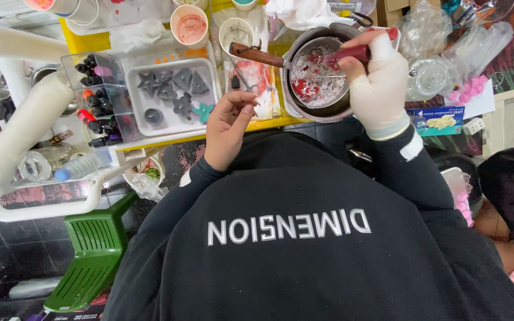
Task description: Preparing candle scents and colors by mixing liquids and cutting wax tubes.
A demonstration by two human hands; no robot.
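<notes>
1 red stick in gloved right hand; 1 pot; 2 cups

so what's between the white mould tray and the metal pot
In the head view, a red-stained white sheet lies between the tray and the metal pot, with the pot's wooden handle crossing above it.

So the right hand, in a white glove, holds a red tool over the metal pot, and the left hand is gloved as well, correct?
Not quite. The head view shows the left hand bare, its fingers drawn together. The rest stands: the right hand wears a white glove and holds the red tool over the metal pot.
</notes>
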